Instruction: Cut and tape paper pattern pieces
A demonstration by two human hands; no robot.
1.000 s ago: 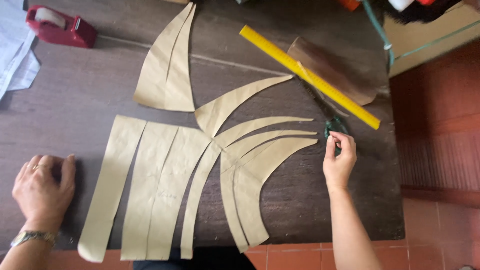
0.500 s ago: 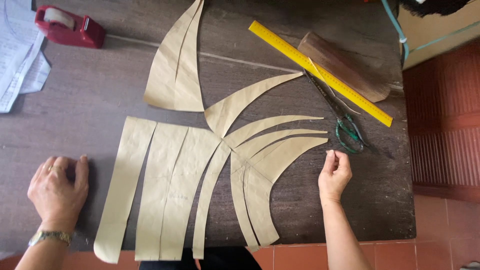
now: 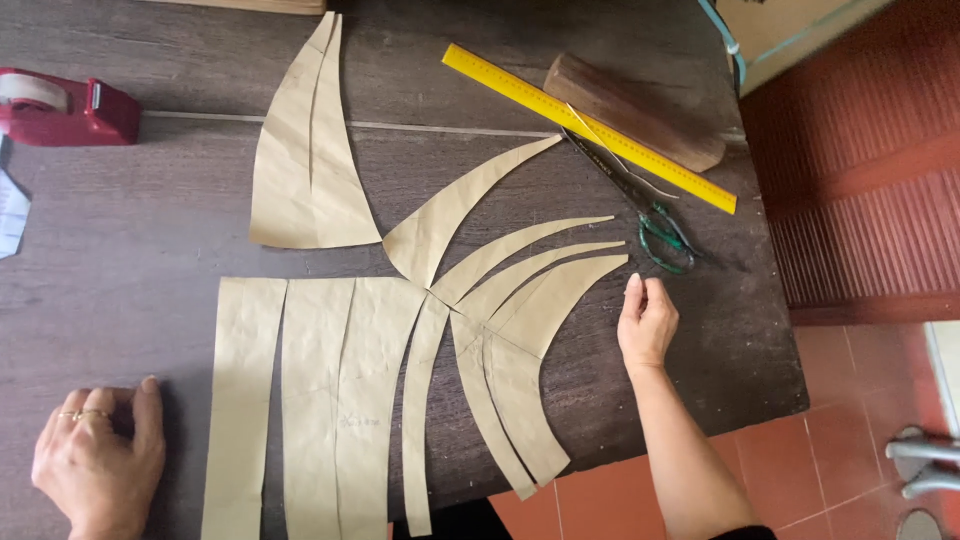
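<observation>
**Right hand beside the curved paper tips**

The right hand [image 3: 647,325] rests empty, fingers loosely together, just right of the curved paper strips [image 3: 530,290], whose tips point up-right toward it. The scissors [image 3: 640,205] lie just above, long axis running up-left. The left hand [image 3: 98,462] lies flat and empty, well apart, near the straight strips [image 3: 310,400].

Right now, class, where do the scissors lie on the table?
In the head view, the scissors lie at the table's right, just below the yellow ruler, green handles above the right hand.
</observation>
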